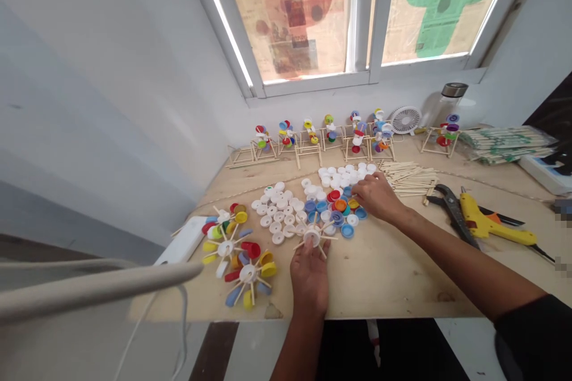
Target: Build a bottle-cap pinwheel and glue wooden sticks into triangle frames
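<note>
Between the fingertips of my left hand point(310, 277) is a white bottle-cap hub point(311, 236) with thin wooden sticks fanning out like spokes. My right hand point(378, 193) is over the right side of the coloured bottle caps point(337, 217), its fingers bent and drawn together; whatever they pinch is hidden. Blue, red and orange caps lie just left of those fingertips. White caps with small holes point(274, 214) are heaped beyond my left hand, and more white caps point(342, 175) lie behind the coloured ones. To the left rest several spoked wheels point(248, 274) with coloured caps on their stick ends.
Stick stands with cap wheels point(308, 149) line the wall. Loose wooden sticks point(409, 178), black-handled pliers point(456, 217) and a yellow glue gun point(491, 223) lie right. A small fan point(406, 120), flask point(449, 104) and bagged sticks point(507, 143) are behind. A white power strip point(185, 241) is left.
</note>
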The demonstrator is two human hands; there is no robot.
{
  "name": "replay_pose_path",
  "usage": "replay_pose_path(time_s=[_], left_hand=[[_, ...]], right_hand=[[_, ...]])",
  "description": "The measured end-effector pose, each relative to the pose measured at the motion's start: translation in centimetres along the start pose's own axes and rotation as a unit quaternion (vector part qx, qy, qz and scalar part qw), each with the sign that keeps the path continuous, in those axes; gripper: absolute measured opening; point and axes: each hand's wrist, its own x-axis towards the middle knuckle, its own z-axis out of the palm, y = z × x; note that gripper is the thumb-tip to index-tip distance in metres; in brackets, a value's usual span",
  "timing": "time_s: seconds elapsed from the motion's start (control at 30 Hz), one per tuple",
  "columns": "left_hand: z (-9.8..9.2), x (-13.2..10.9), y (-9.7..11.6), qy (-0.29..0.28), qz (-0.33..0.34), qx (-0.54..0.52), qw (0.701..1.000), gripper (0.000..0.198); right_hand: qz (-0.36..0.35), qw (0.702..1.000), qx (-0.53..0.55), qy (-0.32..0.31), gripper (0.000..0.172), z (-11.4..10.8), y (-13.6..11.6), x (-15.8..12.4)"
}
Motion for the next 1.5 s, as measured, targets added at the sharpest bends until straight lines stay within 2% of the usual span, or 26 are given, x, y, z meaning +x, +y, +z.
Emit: replay_pose_path(time_s=[0.17, 0.23, 0.53, 0.7, 0.8, 0.93, 1.1, 1.2, 1.3, 1.5], left_hand=[[-0.7, -1.4, 0.7, -0.009, -0.002, 0.013, 1.000, 0.012], [-0.9, -1.7, 0.7, -0.011, -0.004, 0.019, 1.000, 0.013], [-2.0, -2.6, 1.2, 0.003, -0.024, 0.010, 1.000, 0.016], [-2.3, -3.1, 1.7, 0.014, -0.023, 0.011, 1.000, 0.016], [-2.7, -3.4, 1.9, 0.017, -0.026, 0.013, 0.999, 0.016], [-3.4, -4.0, 2.1, 0.020, -0.027, 0.010, 0.999, 0.017], [-3.9, -4.6, 2.3, 0.025, -0.018, 0.022, 0.999, 0.015], [-3.8, -4.8, 2.5, 0.023, -0.020, 0.020, 0.999, 0.016], [-3.6, -4.7, 2.5, 0.021, -0.026, 0.023, 0.999, 0.017], [-3.6, -4.1, 2.5, 0.028, -0.016, 0.023, 0.999, 0.013]], right_hand=[[-0.044, 0.999, 0.023, -0.017, 0.013, 0.6, -0.6, -3.2], [-0.055, 0.998, 0.023, -0.019, 0.015, 1.1, -1.0, -3.8], [-0.050, 0.999, 0.017, -0.001, 0.013, 2.1, -1.7, -2.9], [-0.014, 0.999, 0.019, 0.029, 0.017, 0.9, -1.3, -4.1], [-0.005, 0.999, 0.022, 0.048, 0.019, -0.4, -2.1, -4.5], [-0.046, 0.996, 0.061, 0.054, 0.022, -1.0, -5.8, -2.5], [-0.081, 0.991, 0.096, 0.050, 0.028, 0.6, -9.9, 2.4], [-0.091, 0.986, 0.129, 0.053, 0.028, 1.5, -10.7, 4.2], [-0.089, 0.983, 0.150, 0.058, 0.020, 1.9, -11.0, 5.0], [-0.055, 0.980, 0.170, 0.086, 0.013, 1.0, -10.3, 4.3]])
